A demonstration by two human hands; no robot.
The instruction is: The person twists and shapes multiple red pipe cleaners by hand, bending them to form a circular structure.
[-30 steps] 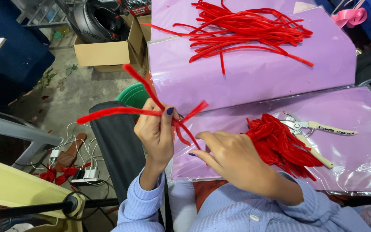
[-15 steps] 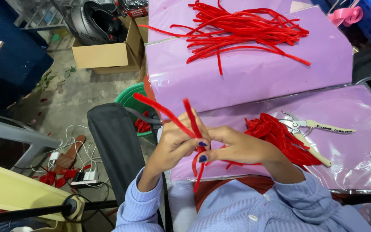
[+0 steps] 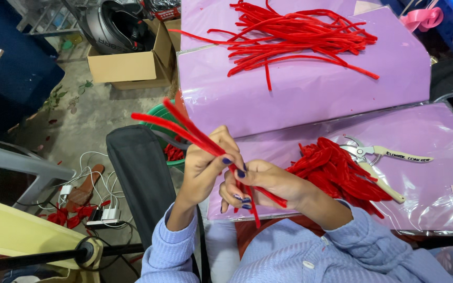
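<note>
Gripping a pair of red pipe cleaners (image 3: 195, 135), my left hand (image 3: 205, 170) pinches them mid-length while my right hand (image 3: 260, 183) closes round their lower ends. I judge the work mid-way: a finished-looking red bundle (image 3: 336, 173) lies beside the pliers (image 3: 381, 157), and many straight fuzzy stems (image 3: 294, 36) wait on the purple sheet (image 3: 310, 94).

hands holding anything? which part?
Yes. Both hands hold a few red pipe cleaners. The left hand pinches them about midway, long ends sticking up-left; the right hand grips the lower part, with short ends poking out below.
</note>
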